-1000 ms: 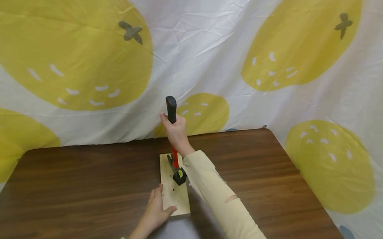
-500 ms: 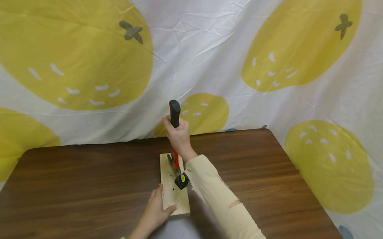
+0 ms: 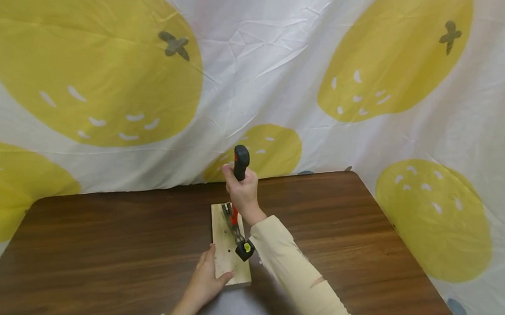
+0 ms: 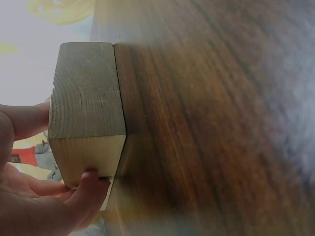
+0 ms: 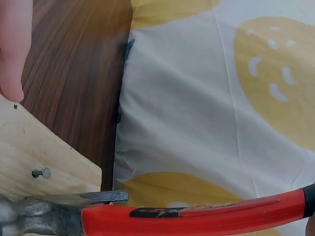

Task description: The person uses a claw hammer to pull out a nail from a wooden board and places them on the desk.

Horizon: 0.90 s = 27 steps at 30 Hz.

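Observation:
A pale wooden board lies lengthwise on the table. My left hand grips its near left corner, thumb over the top and fingers along the side; the left wrist view shows fingertips against the wood. My right hand holds a claw hammer by its red and black handle, the black end upward. Its head, with a black cap bearing a yellow-green mark, is low over the board's right side, claw toward the far end. A nail sticks up from the board beside the hammer head.
The brown wood-grain table extends to both sides of the board. A white cloth with yellow fruit prints hangs right behind its far edge and along the right. Small dark holes dot the board.
My right hand has drawn the hammer handle toward me and slightly right, and the hammer head has shifted nearer and to the right. The left hand and board have stayed in place.

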Available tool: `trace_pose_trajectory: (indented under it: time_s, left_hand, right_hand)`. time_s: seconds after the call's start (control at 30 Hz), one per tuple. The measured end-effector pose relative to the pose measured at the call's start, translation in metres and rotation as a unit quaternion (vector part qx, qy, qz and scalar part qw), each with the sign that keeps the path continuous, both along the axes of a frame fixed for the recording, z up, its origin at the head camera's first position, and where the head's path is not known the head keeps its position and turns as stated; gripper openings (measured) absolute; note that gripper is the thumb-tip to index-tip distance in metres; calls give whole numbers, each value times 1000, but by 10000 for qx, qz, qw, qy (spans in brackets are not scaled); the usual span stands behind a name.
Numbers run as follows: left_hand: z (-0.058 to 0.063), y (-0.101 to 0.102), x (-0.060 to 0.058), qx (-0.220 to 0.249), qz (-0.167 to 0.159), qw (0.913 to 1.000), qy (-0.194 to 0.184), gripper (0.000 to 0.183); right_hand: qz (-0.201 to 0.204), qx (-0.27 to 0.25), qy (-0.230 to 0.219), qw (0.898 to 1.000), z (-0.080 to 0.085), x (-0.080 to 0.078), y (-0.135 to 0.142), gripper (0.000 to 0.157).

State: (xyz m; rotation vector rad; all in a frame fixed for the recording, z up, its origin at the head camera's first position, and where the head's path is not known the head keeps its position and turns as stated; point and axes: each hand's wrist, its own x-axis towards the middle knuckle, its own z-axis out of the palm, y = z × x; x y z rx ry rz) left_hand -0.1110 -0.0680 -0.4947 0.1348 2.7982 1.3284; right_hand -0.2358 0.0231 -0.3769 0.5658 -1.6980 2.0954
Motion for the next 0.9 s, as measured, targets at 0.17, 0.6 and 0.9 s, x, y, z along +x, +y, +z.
trace_pose_trajectory:
  time_s: [0.17, 0.6, 0.9]
  left_hand:
    - [2, 1, 0, -4, -19, 10000, 24, 82]
    - [2, -1, 0, -65, -17, 10000, -36, 83]
    - [0, 1, 0, -27, 26, 10000, -48, 83]
  right_hand:
    - [80, -326, 428, 9985, -4, 8, 7, 46]
    - [1014, -1511, 1758, 9675, -22, 25, 39, 27]
    - [1364, -1660, 2106, 9537, -100, -9, 76, 32]
